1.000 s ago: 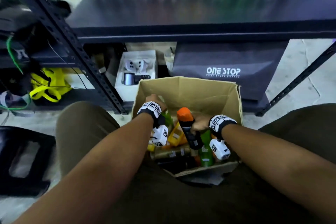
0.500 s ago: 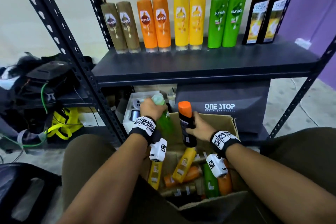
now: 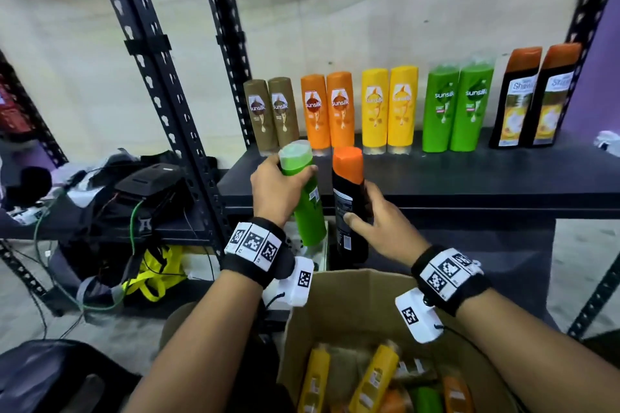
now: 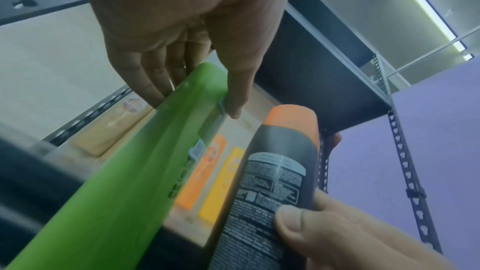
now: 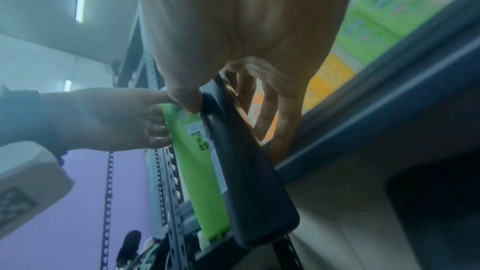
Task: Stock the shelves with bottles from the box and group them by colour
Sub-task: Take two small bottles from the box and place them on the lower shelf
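Our left hand [image 3: 273, 193] has its fingers curled round a green bottle [image 3: 307, 208] just below its pale cap. Beside it, our right hand [image 3: 379, 226] clasps a black bottle [image 3: 349, 208], orange-capped, label above the thumb, both before the shelf [image 3: 469, 178].

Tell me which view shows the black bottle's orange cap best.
The head view: the orange cap tops the black bottle, sharp and unobstructed. The left wrist view shows it too, closer but blurred. The right wrist view shows only the bottle's dark body; the right hand hides the cap.
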`<state>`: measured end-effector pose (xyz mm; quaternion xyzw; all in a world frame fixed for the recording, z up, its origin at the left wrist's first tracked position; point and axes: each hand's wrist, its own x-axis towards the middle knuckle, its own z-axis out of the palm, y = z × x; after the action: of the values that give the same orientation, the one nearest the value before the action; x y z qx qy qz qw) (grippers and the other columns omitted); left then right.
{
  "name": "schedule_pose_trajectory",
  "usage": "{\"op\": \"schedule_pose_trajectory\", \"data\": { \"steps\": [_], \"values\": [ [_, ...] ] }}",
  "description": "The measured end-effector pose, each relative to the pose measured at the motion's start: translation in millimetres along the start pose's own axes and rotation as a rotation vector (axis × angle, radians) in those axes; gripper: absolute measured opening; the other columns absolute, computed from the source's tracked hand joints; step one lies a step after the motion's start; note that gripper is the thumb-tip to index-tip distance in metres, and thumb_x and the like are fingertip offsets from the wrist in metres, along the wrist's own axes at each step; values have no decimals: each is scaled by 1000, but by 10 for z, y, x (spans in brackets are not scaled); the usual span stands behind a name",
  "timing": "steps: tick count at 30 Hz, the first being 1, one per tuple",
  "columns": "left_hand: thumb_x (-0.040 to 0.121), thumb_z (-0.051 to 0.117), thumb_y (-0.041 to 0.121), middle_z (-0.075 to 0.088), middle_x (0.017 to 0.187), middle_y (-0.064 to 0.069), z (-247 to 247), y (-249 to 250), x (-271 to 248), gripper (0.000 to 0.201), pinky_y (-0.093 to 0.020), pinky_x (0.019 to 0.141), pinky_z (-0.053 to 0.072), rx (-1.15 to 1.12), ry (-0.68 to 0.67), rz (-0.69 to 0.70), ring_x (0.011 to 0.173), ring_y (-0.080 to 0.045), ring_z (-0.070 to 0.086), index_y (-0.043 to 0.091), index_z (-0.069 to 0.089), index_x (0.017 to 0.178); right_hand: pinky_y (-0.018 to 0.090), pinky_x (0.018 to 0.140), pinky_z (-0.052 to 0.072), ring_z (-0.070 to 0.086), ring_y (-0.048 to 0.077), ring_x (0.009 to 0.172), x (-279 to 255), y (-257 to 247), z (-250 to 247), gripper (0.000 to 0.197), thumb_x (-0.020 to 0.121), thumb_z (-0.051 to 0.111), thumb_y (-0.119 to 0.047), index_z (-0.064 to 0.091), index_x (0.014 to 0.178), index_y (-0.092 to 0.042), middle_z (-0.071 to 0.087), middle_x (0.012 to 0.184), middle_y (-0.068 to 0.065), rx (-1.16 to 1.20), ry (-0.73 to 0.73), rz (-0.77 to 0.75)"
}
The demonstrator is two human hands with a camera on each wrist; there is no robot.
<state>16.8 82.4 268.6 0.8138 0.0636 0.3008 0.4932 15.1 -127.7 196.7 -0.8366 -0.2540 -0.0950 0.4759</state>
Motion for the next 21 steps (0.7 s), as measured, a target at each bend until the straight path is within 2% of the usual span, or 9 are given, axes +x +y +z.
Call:
{"op": "schedule_pose_trajectory", "data": {
  "steps": [3, 7, 12, 15, 18, 21],
  "values": [
    [76, 86, 39, 75, 104, 4, -167, 150, 198, 46, -40, 89, 60, -26, 47, 46, 97, -16, 71, 19, 72, 114, 32, 105, 44, 54, 6, 128, 259, -238, -53, 65, 98, 61, -41, 27, 153, -35, 56, 141, -11, 32, 17, -87],
    [76, 86, 39, 75, 99, 6, -356, 282, 449, 40, -40, 87, 60, -46, 96, 88, 95, -15, 70, 22, 72, 110, 38, 113, 39, 45, 10, 139, 588, -466, -84, 66, 99, 55, -47, 22, 156, -38, 47, 151, -13, 5, 73, -161],
    [77, 85, 38, 75, 103, 3, -440, 232, 702, 41, -41, 87, 60, -32, 110, 88, 96, -16, 70, 20, 72, 111, 44, 113, 40, 48, 15, 136, 896, -570, -32, 69, 100, 56, -45, 19, 157, -35, 43, 155, -9, -3, 74, -154],
    [77, 85, 37, 75, 106, 0, -434, 144, 826, 45, -42, 88, 59, -25, 134, 79, 97, -18, 70, 16, 70, 114, 35, 110, 39, 48, 15, 135, 1020, -570, 47, 68, 101, 57, -40, 20, 157, -34, 44, 154, -8, -6, 81, -156],
    [78, 85, 39, 74, 104, 0, -408, 70, 938, 44, -42, 87, 60, -16, 160, 99, 95, -17, 71, 17, 69, 113, 24, 105, 32, 43, 18, 139, 1117, -513, 146, 69, 101, 59, -35, 20, 158, -30, 40, 157, -4, -11, 77, -146],
    [81, 81, 43, 73, 106, 0, -361, 7, 1015, 45, -43, 87, 59, 18, 153, 133, 97, -18, 69, 17, 67, 115, 30, 113, 34, 39, 21, 143, 1226, -461, 242, 70, 101, 59, -33, 20, 159, -26, 36, 160, -2, 0, 69, -140]
  ]
}}
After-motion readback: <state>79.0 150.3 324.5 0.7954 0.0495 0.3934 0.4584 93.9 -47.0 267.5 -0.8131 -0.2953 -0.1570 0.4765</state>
